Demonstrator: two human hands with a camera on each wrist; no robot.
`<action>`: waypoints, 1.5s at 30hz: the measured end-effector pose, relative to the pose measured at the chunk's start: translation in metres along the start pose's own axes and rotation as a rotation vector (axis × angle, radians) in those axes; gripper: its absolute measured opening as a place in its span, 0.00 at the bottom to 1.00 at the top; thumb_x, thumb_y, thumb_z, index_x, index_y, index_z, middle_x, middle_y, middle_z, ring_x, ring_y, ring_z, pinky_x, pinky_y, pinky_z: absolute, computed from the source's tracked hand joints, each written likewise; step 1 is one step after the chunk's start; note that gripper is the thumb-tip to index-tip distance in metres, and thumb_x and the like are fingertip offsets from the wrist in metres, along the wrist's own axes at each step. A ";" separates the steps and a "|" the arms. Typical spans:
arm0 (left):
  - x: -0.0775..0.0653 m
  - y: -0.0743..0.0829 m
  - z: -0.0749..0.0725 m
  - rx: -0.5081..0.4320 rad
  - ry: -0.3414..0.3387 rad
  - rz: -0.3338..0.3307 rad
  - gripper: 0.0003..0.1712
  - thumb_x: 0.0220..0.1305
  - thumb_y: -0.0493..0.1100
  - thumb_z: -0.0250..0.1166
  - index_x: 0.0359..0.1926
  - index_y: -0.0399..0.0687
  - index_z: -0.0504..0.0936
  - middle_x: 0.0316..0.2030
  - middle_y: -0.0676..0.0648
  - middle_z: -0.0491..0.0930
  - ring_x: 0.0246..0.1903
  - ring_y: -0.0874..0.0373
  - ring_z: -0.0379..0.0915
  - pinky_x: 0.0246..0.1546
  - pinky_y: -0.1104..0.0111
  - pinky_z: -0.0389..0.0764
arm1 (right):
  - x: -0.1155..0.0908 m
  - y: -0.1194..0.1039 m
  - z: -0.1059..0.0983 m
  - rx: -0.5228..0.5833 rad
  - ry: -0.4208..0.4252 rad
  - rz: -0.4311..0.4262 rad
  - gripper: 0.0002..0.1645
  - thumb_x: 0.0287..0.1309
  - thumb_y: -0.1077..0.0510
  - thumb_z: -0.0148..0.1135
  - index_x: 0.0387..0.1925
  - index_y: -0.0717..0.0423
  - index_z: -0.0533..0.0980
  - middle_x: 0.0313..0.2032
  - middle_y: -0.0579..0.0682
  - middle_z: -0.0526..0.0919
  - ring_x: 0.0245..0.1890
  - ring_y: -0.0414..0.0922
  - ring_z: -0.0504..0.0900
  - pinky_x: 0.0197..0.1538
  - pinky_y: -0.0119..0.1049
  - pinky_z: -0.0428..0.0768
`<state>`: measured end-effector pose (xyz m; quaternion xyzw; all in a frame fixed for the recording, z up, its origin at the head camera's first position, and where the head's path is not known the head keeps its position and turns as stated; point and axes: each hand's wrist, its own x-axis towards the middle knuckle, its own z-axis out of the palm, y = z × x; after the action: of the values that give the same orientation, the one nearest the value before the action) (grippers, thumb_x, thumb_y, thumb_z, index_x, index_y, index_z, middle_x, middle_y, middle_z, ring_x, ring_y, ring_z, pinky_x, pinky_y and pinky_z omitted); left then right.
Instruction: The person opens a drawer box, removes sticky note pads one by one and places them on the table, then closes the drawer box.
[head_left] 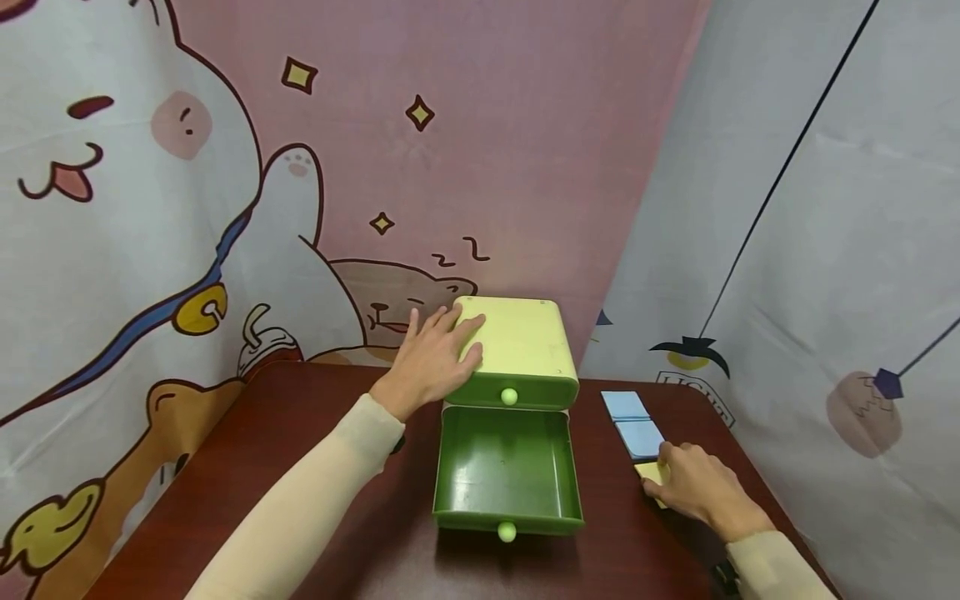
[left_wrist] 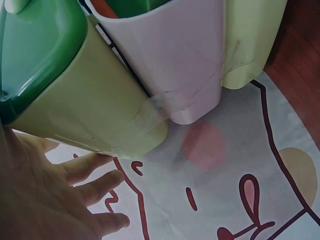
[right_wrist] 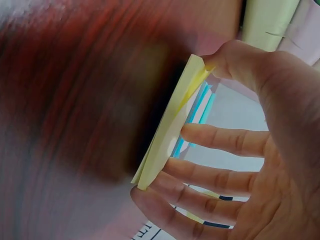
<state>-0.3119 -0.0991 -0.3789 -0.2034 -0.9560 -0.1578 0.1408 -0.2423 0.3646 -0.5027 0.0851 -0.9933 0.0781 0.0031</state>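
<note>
My left hand (head_left: 429,358) rests with spread, straight fingers on the top left edge of a small drawer unit (head_left: 521,337). The unit's green-fronted top drawer (head_left: 540,393) is closed. Below it, a green drawer (head_left: 502,467) is pulled out, with its bare floor showing. In the left wrist view the stacked casings are yellow and pink (left_wrist: 170,60). At the right, my right hand (head_left: 701,483) pinches a yellow sticky-note pad (right_wrist: 167,132) between thumb and fingertips. One edge of this pad is at or just above the table; exact contact is unclear.
Two light blue sticky-note pads (head_left: 639,438) lie end to end just beyond the yellow pad. The dark reddish-brown table (head_left: 300,467) extends on both sides of the unit. A cartoon-printed curtain (head_left: 525,167) hangs close behind and along the right side.
</note>
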 end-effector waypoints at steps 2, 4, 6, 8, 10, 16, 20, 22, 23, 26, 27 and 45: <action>0.000 0.000 0.000 -0.003 -0.001 0.001 0.37 0.90 0.64 0.44 0.91 0.66 0.69 0.93 0.42 0.61 0.93 0.35 0.56 0.93 0.26 0.41 | 0.001 0.001 0.000 -0.001 -0.002 0.008 0.26 0.63 0.41 0.85 0.46 0.55 0.84 0.35 0.49 0.84 0.28 0.47 0.78 0.31 0.46 0.78; 0.001 0.001 -0.001 -0.003 -0.004 0.000 0.37 0.91 0.64 0.44 0.92 0.66 0.69 0.93 0.42 0.61 0.93 0.35 0.56 0.94 0.27 0.40 | 0.002 0.002 0.001 -0.005 -0.002 0.008 0.27 0.63 0.41 0.85 0.47 0.55 0.84 0.35 0.49 0.83 0.28 0.47 0.78 0.31 0.47 0.77; 0.001 0.001 -0.001 0.000 -0.004 0.000 0.38 0.90 0.64 0.43 0.92 0.66 0.69 0.93 0.42 0.61 0.93 0.35 0.56 0.94 0.27 0.40 | 0.002 0.003 0.001 -0.010 -0.002 0.005 0.28 0.63 0.40 0.85 0.47 0.56 0.83 0.35 0.50 0.82 0.28 0.48 0.78 0.30 0.47 0.78; 0.001 0.000 -0.001 0.001 -0.005 0.001 0.38 0.90 0.65 0.43 0.92 0.66 0.69 0.94 0.41 0.60 0.93 0.35 0.55 0.94 0.27 0.40 | 0.003 0.004 0.002 -0.019 0.006 -0.002 0.29 0.63 0.39 0.85 0.47 0.56 0.83 0.35 0.50 0.83 0.28 0.48 0.78 0.30 0.49 0.78; 0.002 0.000 -0.001 0.000 -0.005 0.002 0.38 0.90 0.65 0.42 0.92 0.66 0.69 0.94 0.41 0.60 0.93 0.35 0.55 0.94 0.27 0.40 | 0.003 0.005 0.003 -0.025 0.014 -0.009 0.29 0.63 0.39 0.85 0.46 0.57 0.83 0.35 0.51 0.83 0.28 0.49 0.79 0.31 0.50 0.79; 0.001 0.000 -0.001 -0.005 -0.008 0.000 0.39 0.89 0.65 0.42 0.92 0.67 0.69 0.93 0.41 0.60 0.93 0.35 0.55 0.94 0.27 0.40 | 0.003 0.005 0.004 -0.026 0.029 -0.016 0.30 0.63 0.38 0.85 0.46 0.58 0.82 0.34 0.51 0.82 0.28 0.49 0.78 0.30 0.49 0.79; 0.002 0.001 -0.001 -0.001 -0.009 -0.002 0.38 0.90 0.65 0.42 0.92 0.67 0.68 0.94 0.42 0.60 0.93 0.35 0.55 0.94 0.27 0.40 | 0.003 0.005 0.003 -0.030 0.030 -0.013 0.32 0.64 0.36 0.85 0.46 0.57 0.82 0.32 0.50 0.80 0.28 0.49 0.77 0.30 0.48 0.76; 0.002 0.001 -0.001 0.000 -0.007 -0.001 0.38 0.90 0.65 0.42 0.92 0.68 0.68 0.93 0.42 0.60 0.93 0.35 0.55 0.94 0.27 0.40 | 0.003 0.004 0.003 -0.034 0.029 -0.012 0.33 0.65 0.34 0.84 0.46 0.57 0.82 0.32 0.49 0.79 0.28 0.49 0.76 0.30 0.47 0.75; 0.002 0.000 -0.001 0.003 -0.005 0.001 0.38 0.90 0.65 0.42 0.92 0.68 0.68 0.93 0.42 0.60 0.93 0.35 0.55 0.94 0.27 0.40 | 0.003 0.004 0.003 -0.037 0.027 -0.010 0.33 0.65 0.34 0.84 0.46 0.57 0.82 0.31 0.49 0.79 0.28 0.48 0.76 0.30 0.46 0.74; 0.002 0.000 0.000 0.005 -0.004 0.003 0.38 0.90 0.65 0.42 0.92 0.67 0.69 0.93 0.42 0.60 0.93 0.35 0.55 0.93 0.27 0.41 | 0.003 0.004 0.003 -0.038 0.021 -0.007 0.33 0.65 0.32 0.83 0.46 0.56 0.82 0.31 0.48 0.78 0.28 0.48 0.75 0.30 0.45 0.73; 0.002 0.000 0.000 0.006 -0.003 0.004 0.38 0.90 0.65 0.43 0.92 0.67 0.69 0.93 0.41 0.60 0.93 0.35 0.56 0.93 0.26 0.41 | 0.003 0.004 0.003 -0.035 0.018 -0.004 0.33 0.66 0.32 0.83 0.46 0.56 0.82 0.31 0.48 0.77 0.28 0.48 0.75 0.30 0.45 0.72; 0.001 0.000 -0.001 -0.002 -0.013 -0.003 0.37 0.90 0.64 0.44 0.92 0.68 0.68 0.94 0.42 0.60 0.94 0.34 0.53 0.93 0.27 0.40 | -0.007 0.002 0.004 -0.079 0.032 0.012 0.37 0.71 0.29 0.77 0.51 0.60 0.82 0.36 0.54 0.79 0.30 0.49 0.80 0.28 0.51 0.78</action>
<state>-0.3124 -0.0992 -0.3778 -0.2030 -0.9570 -0.1578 0.1342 -0.2355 0.3672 -0.5070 0.0777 -0.9959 0.0404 0.0218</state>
